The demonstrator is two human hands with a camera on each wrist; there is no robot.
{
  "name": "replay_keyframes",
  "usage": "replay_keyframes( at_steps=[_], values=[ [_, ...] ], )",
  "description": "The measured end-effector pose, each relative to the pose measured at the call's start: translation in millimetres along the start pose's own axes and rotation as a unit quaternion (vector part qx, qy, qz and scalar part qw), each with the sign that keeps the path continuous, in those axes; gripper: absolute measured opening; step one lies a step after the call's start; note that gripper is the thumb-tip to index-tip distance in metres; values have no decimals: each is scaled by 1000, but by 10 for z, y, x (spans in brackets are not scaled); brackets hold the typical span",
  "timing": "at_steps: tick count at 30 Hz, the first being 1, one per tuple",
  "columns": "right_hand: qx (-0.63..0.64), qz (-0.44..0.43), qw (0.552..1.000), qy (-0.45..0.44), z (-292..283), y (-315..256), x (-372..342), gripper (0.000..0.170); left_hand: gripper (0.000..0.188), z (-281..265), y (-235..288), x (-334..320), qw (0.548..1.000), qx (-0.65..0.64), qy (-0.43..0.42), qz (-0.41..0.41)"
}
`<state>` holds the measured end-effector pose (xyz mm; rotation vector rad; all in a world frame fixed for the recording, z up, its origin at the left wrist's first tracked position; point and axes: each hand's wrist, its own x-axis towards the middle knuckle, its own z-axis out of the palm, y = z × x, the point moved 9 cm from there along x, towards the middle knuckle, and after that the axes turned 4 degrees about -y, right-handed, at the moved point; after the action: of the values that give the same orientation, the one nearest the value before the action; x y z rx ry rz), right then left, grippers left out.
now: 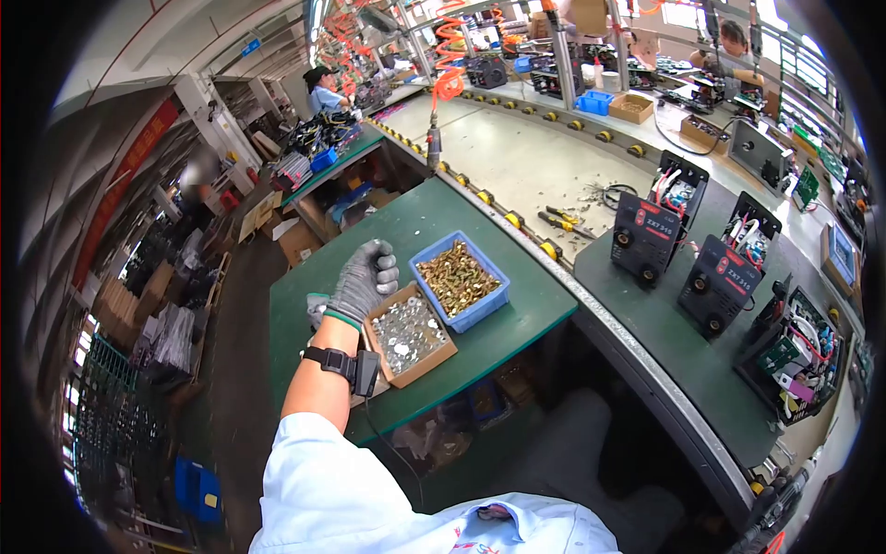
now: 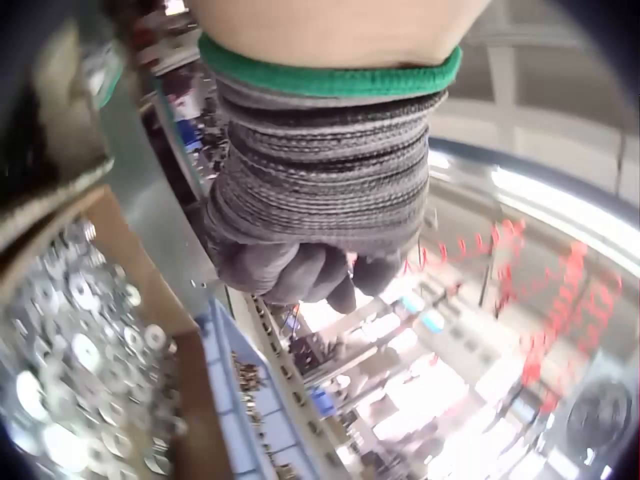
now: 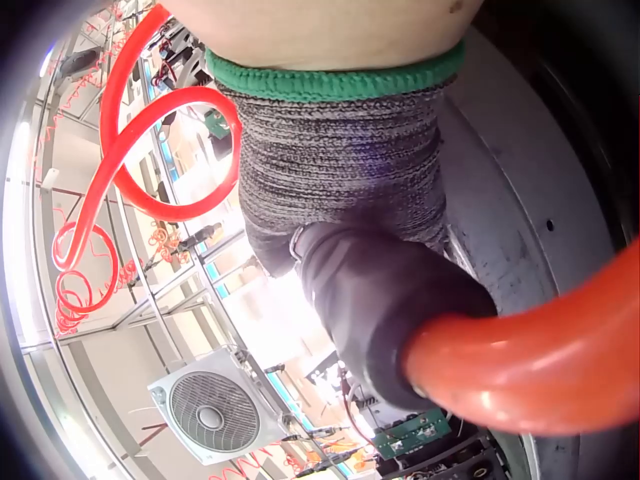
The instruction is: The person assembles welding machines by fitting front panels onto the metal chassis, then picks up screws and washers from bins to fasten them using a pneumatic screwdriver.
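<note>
The left hand [image 1: 363, 280], in a grey knit glove, is raised over the green table beside a cardboard box of washers [image 1: 406, 334]. Its fingers curl inward, and no object shows in them; the left wrist view shows the same folded fingers on the gloved hand [image 2: 320, 190]. A blue bin of brass-coloured screws [image 1: 459, 282] stands against the box. In the right wrist view, the gloved right hand [image 3: 345, 170] grips a dark tool [image 3: 385, 300] with an orange hose [image 3: 540, 355]; most fingers are hidden behind it. The head view does not show this hand.
Black units with ZX7 315 panels [image 1: 643, 235] stand on the right-hand bench, near an open unit [image 1: 798, 355]. Yellow-handled pliers [image 1: 565, 220] lie on the pale surface behind the roller edge. A tool hangs from an orange coil [image 1: 448, 85]. Other people are in the background.
</note>
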<state>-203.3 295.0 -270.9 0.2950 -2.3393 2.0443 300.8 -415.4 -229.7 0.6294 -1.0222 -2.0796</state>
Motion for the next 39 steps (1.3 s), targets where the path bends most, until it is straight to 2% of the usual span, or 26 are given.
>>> replay_keyframes(
  at_steps=[1, 2, 3, 4, 7, 8, 10, 11, 13, 16, 17, 18, 20, 21, 22, 23, 24, 25, 26, 28, 32, 35, 38, 39],
  values=[
    [1, 3, 1000, -2, 1, 8, -7, 63, 32, 21, 54, -87, 994, 77, -71, -33],
    [2, 5, 1000, -4, 3, 20, -7, 63, 32, -60, 24, -145, 994, 79, -66, -33],
    [3, 7, 1000, -4, -5, 39, -5, 63, 38, 41, -23, -244, 894, 445, -47, -18],
    [5, 9, 1000, -5, 3, 53, -2, 63, 46, 173, -55, -363, 665, 747, -23, -1],
    [14, 12, 1000, -10, -36, 119, 7, 64, 77, 398, -391, -826, 431, 897, -81, -60],
    [18, 13, 1000, -10, -51, 142, 11, 64, 62, 418, -491, -873, 389, 906, -118, -117],
    [27, 17, 999, -16, -62, 177, 18, 64, 42, 477, -617, -906, 318, 927, -108, -169],
    [35, 19, 999, -16, -69, 188, 30, 64, 42, 467, -635, -885, 316, 927, -109, -169],
    [52, 25, 998, -18, -102, 223, 26, 65, 31, 365, -758, -802, 286, 926, -151, -195],
    [76, 36, 996, -16, -156, 252, 10, 65, 30, 276, -720, -726, 247, 932, -175, -199],
    [80, 41, 996, -20, -147, 253, 11, 65, 30, 263, -602, -701, 323, 924, -136, -155],
    [85, 47, 995, -24, -126, 254, 20, 66, 30, 44, -549, -684, 325, 924, -131, -154],
    [93, 61, 993, -27, -87, 232, 36, 66, 32, -205, -331, -590, 442, 892, -79, -44],
    [97, 72, 992, -27, -65, 210, 42, 66, 32, -80, -171, -662, 518, 854, -31, -34],
    [97, 82, 991, -27, -38, 175, 43, 66, 32, -19, -126, -742, 521, 853, -25, -30],
    [98, 98, 990, -25, -8, 124, 35, 66, 31, -128, -79, -836, 702, 708, 30, -71],
    [68, 77, 994, -27, -24, 120, 59, 67, 30, -262, -98, -930, 843, 521, 80, -107],
    [9, 53, 998, -31, -36, 81, 46, 68, 27, -299, -181, -1003, 915, 374, 66, -136],
    [-54, 24, 998, -30, -52, 23, 35, 68, 26, -358, -223, -1027, 943, 296, 74, -134],
    [-177, -15, 984, -31, -19, -78, 24, 70, 25, -342, -250, -1084, 966, 213, 84, -119],
    [-321, -53, 945, -28, 86, -221, 6, 71, 32, -468, -269, -1022, 979, 145, 86, -117],
    [-337, -83, 937, -29, 55, -154, 89, 68, 33, -486, -268, -969, 978, 147, 96, -116],
    [-350, -99, 931, -34, 41, -90, 145, 66, 25, -424, -268, -953, 972, 174, 93, -125],
    [-353, -103, 929, -35, 46, -66, 163, 65, 24, -423, -265, -963, 966, 186, 118, -133]
  ],
)
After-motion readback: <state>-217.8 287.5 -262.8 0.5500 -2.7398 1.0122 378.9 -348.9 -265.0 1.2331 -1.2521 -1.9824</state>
